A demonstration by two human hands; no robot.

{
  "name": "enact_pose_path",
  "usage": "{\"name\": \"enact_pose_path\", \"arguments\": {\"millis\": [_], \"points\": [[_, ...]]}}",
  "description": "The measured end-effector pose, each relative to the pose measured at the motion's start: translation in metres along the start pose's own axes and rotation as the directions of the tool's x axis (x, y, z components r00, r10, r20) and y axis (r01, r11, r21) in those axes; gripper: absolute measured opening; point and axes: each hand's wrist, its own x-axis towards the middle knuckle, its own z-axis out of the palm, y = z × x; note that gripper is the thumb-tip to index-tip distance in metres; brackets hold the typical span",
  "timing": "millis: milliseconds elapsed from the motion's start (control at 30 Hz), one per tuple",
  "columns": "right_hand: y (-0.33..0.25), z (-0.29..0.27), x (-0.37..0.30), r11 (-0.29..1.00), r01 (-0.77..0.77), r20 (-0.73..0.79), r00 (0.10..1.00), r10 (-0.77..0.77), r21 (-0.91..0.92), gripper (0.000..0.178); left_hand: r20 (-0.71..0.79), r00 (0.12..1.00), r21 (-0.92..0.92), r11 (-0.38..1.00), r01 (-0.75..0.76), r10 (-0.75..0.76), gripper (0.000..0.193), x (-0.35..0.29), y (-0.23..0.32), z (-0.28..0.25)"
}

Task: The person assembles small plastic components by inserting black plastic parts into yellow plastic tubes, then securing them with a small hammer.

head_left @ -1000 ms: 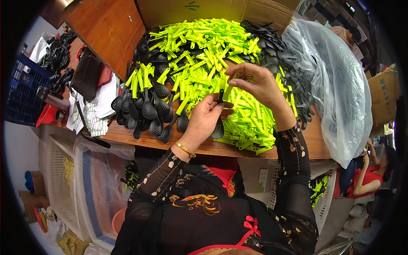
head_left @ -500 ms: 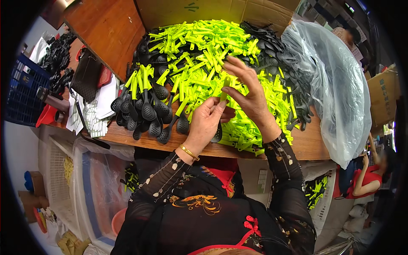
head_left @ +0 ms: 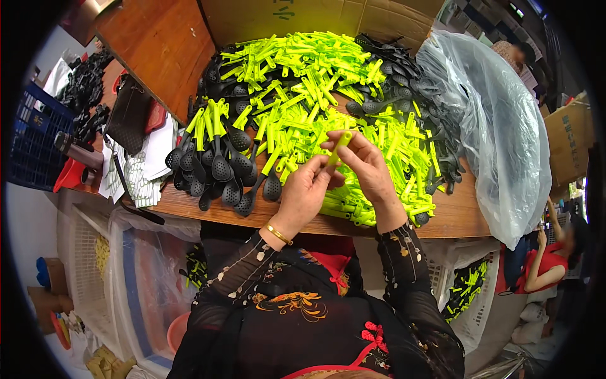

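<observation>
Handle (head_left: pixel 341 148) is tilted, upper end to the right, over the green pile (head_left: pixel 315 123). My left hand (head_left: pixel 303 192) grasps its lower part, thumb against fingers; whatever is below is hidden. My right hand (head_left: pixel 374 177) has its fingers curled about the upper end; whether they press, I cannot tell. I judge a firm left grip essential: any right-hand force should run along the handle's axis, without twisting. Wrists should clear the spoons (head_left: pixel 221 168) and the counter (head_left: pixel 464 211).
</observation>
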Motion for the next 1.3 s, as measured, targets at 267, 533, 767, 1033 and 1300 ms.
{"name": "enact_pose_path", "arguments": {"millis": [267, 533, 767, 1033, 1300], "points": [[-0.016, -0.037, 0.003, 0.975, -0.087, 0.138, 0.984, 0.116, -0.206, 0.024, 0.111, 0.991, -0.19, 0.977, 0.094, -0.074, 0.024, 0.0, -0.011, 0.007], [-0.017, -0.044, -0.016, 0.976, -0.117, 0.15, 0.978, 0.146, -0.186, 0.021, 0.281, 0.935, -0.203, 0.939, 0.276, -0.214, 0.024, -0.002, 0.002, -0.007], [-0.022, -0.038, -0.035, 0.86, 0.145, 0.264, 0.964, -0.012, -0.489, 0.023, 0.312, 0.945, 0.43, 0.901, -0.055, -0.092, 0.016, -0.023, 0.033, -0.027], [-0.019, -0.052, 0.048, 0.511, 0.229, 0.23, 0.971, -0.063, -0.828, 0.024, -0.132, 0.853, 0.162, 0.838, 0.521, -0.505, 0.02, -0.196, 0.006, -0.207], [0.051, -0.056, 0.165, 0.276, 0.004, -0.005, 1.0, -0.03, -0.961, 0.041, -0.776, 0.424, 0.49, -0.023, 0.871, -0.467, 0.03, -0.41, -0.236, -0.322]]}}
